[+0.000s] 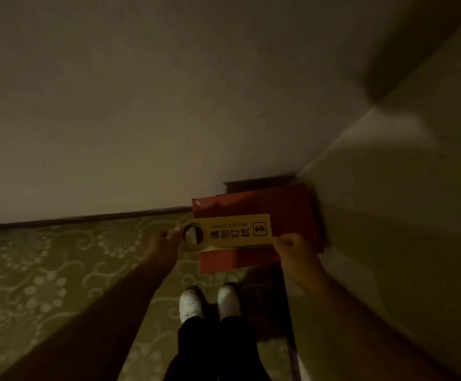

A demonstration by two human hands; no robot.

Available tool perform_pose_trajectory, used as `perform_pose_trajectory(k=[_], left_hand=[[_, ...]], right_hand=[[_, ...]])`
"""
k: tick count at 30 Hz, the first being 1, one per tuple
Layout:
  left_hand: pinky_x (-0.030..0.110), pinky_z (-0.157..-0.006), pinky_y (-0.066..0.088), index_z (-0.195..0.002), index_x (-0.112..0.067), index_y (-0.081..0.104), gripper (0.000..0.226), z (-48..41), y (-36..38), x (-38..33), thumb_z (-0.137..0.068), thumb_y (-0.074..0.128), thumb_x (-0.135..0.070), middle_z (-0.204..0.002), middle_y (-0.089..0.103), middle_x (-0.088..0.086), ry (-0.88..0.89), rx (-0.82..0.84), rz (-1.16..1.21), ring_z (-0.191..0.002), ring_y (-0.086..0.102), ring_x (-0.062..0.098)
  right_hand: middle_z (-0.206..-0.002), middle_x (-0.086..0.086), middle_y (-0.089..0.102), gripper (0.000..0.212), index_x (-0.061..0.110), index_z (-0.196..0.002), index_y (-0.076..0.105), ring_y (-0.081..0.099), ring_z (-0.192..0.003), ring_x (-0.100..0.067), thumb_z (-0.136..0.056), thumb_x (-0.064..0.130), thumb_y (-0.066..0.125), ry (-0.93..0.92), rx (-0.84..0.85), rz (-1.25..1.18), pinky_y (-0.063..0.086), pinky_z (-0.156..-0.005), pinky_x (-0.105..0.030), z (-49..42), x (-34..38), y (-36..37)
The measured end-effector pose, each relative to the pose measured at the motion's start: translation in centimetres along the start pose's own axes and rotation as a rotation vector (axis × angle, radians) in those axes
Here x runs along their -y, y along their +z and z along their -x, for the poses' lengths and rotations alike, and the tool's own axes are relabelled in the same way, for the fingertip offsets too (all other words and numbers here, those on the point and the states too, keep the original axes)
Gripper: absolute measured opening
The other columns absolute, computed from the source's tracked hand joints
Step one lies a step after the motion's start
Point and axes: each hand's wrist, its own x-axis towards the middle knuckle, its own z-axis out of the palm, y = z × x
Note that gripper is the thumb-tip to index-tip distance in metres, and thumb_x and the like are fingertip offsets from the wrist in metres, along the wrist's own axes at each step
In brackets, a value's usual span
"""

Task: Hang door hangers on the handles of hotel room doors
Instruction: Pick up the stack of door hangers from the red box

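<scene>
A flat yellow rectangular door hanger point(230, 232) with black printed characters and a round hook opening at one end is held level between both hands, lengthwise from left to right, in front of the person's body. The left hand point(161, 241) grips the end with the round opening; its fingers are closed on the edge of the card there. The right hand point(292, 244) pinches the opposite, square end, fingers curled shut on that corner. Directly below the hanger, a red rectangular box point(276, 213) sits on the floor in the corner where two pale walls point(113, 119) meet. The patterned green carpet point(31, 270) has pale scroll motifs. Two white shoes point(190, 305) and dark trousers point(210, 347) show at the lower centre. Lighting is dim and detail is soft.
</scene>
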Motion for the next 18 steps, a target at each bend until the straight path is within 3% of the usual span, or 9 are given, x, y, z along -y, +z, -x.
perform_pose_trajectory(k=[4, 6, 10, 12, 15, 18], left_hand=[[0.032, -0.072, 0.038, -0.084, -0.022, 0.059, 0.028, -2.2, 1.0, 1.5, -0.103, 0.044, -0.035, -0.08, 0.054, 0.001, -0.108, 0.063, 0.067, -0.072, 0.048, 0.014], [0.034, -0.077, 0.04, -0.093, -0.017, 0.065, 0.031, -2.9, 1.3, 2.0, -0.101, 0.047, -0.042, -0.087, 0.061, 0.004, -0.14, 0.079, 0.047, -0.08, 0.055, 0.017], [0.038, -0.077, 0.044, -0.094, -0.011, 0.064, 0.037, -3.8, 1.5, 2.9, -0.101, 0.046, -0.042, -0.093, 0.061, 0.015, -0.204, 0.09, 0.024, -0.087, 0.057, 0.028], [0.035, -0.069, 0.041, -0.09, -0.008, 0.061, 0.033, -3.9, 1.9, 2.9, -0.102, 0.046, -0.034, -0.086, 0.057, 0.014, -0.209, 0.085, 0.055, -0.078, 0.053, 0.025], [0.034, -0.065, 0.04, -0.091, -0.002, 0.06, 0.033, -3.6, 2.1, 2.8, -0.103, 0.046, -0.03, -0.081, 0.054, 0.013, -0.242, 0.084, 0.085, -0.071, 0.049, 0.022], [0.035, -0.072, 0.043, -0.095, -0.008, 0.061, 0.024, -2.9, 1.9, 2.9, -0.102, 0.047, -0.028, -0.092, 0.057, 0.012, -0.242, 0.102, 0.156, -0.082, 0.051, 0.024]], right_hand=[[-0.125, -0.001, 0.055, 0.055, 0.016, -0.142, 0.043, 0.055, -0.11, -0.019, -0.096, 0.046, 0.051, 0.038, 0.01, -0.02, 0.045, -0.091, -0.036, -2.1, -1.0, 1.3], [-0.118, 0.0, 0.06, 0.054, 0.016, -0.14, 0.046, 0.059, -0.104, -0.017, -0.095, 0.046, 0.052, 0.061, 0.019, -0.04, 0.049, -0.092, -0.039, -3.0, -1.3, 1.7], [-0.09, 0.01, 0.052, 0.05, 0.013, -0.139, 0.047, 0.051, -0.079, -0.005, -0.098, 0.04, 0.05, 0.073, 0.027, -0.039, 0.045, -0.075, -0.03, -4.0, -1.2, 2.4], [-0.094, 0.008, 0.054, 0.051, 0.012, -0.141, 0.045, 0.05, -0.079, -0.005, -0.098, 0.04, 0.05, 0.073, 0.032, -0.035, 0.042, -0.071, -0.029, -4.1, -1.2, 2.4], [-0.111, 0.0, 0.057, 0.053, 0.012, -0.142, 0.044, 0.052, -0.092, -0.012, -0.098, 0.042, 0.049, 0.073, 0.032, -0.007, 0.042, -0.081, -0.03, -4.0, -1.3, 2.2], [-0.098, 0.007, 0.053, 0.051, 0.014, -0.139, 0.047, 0.052, -0.082, -0.007, -0.098, 0.044, 0.049, 0.094, 0.048, -0.004, 0.042, -0.078, -0.03, -3.7, -1.3, 1.6]])
